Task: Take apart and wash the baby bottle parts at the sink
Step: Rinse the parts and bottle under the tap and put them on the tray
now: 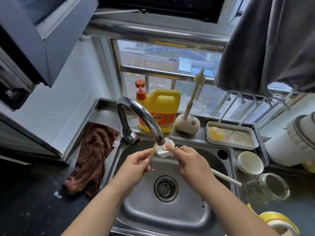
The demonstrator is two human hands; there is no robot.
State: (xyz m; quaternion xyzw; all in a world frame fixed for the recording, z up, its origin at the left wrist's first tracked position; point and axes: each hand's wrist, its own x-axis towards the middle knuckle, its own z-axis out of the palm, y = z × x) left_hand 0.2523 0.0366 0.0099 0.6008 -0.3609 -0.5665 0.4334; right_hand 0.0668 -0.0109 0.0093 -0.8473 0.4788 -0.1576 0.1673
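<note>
Over the steel sink point(192, 217) my left hand point(137, 163) grips the pale handle of a white bristle brush point(162, 149), whose head sits right under the faucet spout point(153, 126). My right hand point(189, 160) has its fingers curled and touches the brush head with the index fingertip. The glass bottle body point(269, 186) lies on its side on the counter to the right. A yellow bottle collar point(279, 223) sits at the lower right. Whether water runs, I cannot tell.
A brown towel point(92, 159) hangs over the sink's left rim. Behind the faucet stand a yellow detergent jug point(162, 109) and a nipple brush in a cream holder point(187, 123). A white tray point(231, 135), a white cup point(249, 162) and a long white handle point(226, 178) lie to the right.
</note>
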